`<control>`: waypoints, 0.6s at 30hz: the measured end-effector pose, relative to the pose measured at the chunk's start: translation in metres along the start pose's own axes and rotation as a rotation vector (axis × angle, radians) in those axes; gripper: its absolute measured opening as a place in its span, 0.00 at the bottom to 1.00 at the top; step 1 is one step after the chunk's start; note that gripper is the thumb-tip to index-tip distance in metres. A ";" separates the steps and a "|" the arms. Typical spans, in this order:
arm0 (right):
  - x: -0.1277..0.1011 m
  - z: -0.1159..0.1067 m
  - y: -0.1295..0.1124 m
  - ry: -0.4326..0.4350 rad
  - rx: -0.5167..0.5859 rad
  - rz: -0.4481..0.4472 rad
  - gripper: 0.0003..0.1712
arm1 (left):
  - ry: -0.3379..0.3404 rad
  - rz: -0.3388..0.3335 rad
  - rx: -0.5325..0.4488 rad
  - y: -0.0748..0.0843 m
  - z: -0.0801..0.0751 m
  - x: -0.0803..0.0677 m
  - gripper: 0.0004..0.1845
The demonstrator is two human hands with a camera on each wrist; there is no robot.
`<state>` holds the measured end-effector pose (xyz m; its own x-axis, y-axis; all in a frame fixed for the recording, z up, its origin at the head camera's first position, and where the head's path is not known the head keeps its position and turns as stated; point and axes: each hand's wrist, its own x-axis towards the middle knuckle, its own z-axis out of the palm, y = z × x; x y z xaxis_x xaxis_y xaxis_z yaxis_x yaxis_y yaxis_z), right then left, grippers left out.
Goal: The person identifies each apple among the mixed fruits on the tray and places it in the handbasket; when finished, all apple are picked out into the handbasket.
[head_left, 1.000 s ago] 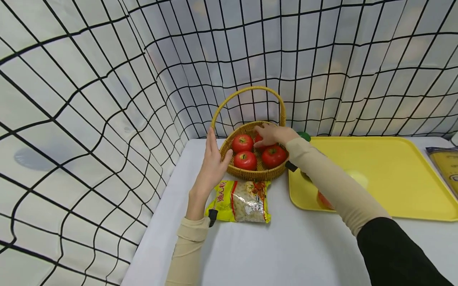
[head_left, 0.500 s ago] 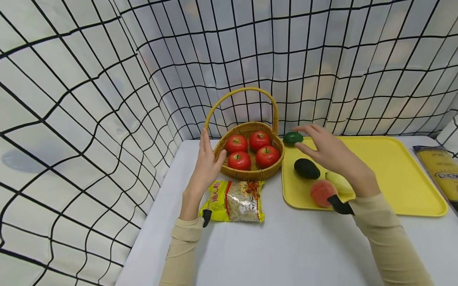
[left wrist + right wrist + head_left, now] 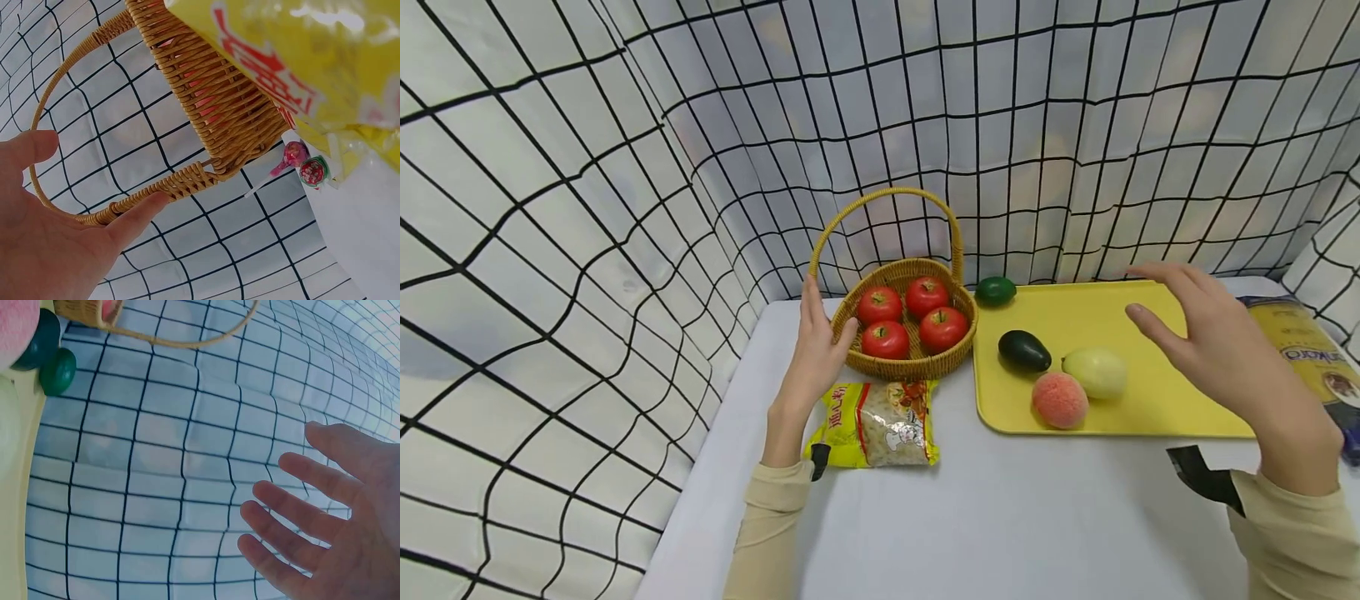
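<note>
At 11 o'clock on the surface (image 3: 1000,517), left hand (image 3: 811,354) rests flat vs. wicker basket (image 3: 917,365) w/ four tomatoes (image 3: 880,305), grip relaxed, holding nothing. Right hand (image 3: 1225,354) hovers over yellow tray (image 3: 1172,392) at 2 o'clock, grip wide, fingers spread; peach (image 3: 1059,400) sits near tray's front edge.

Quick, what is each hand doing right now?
Left hand: open, touching the basket.
Right hand: open, holding nothing, above the yellow tray.

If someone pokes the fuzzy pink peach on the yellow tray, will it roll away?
Probably a little. The peach is round and lies loose on the flat yellow tray, so a poke would likely start it rolling. It sits close beside the pale yellow fruit, which might block it on that side. The tray's raised rim would probably stop it too.
</note>
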<state>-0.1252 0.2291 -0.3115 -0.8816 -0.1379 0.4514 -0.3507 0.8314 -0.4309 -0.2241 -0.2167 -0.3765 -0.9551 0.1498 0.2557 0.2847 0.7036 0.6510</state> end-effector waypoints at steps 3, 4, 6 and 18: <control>0.000 -0.006 0.004 0.040 -0.001 -0.016 0.30 | 0.004 0.003 -0.004 -0.002 -0.001 0.001 0.49; 0.001 -0.007 0.004 0.048 0.003 -0.026 0.31 | 0.009 0.003 -0.002 -0.003 -0.001 0.001 0.49; 0.003 -0.008 0.005 0.065 0.017 -0.047 0.33 | 0.022 0.006 0.000 -0.005 -0.003 0.001 0.49; 0.000 -0.014 0.015 0.091 -0.076 -0.024 0.32 | 0.011 0.015 0.010 0.001 0.003 0.004 0.50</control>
<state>-0.1262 0.2488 -0.3072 -0.8396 -0.1122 0.5315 -0.3437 0.8674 -0.3598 -0.2281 -0.2137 -0.3767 -0.9498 0.1525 0.2733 0.2978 0.7086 0.6396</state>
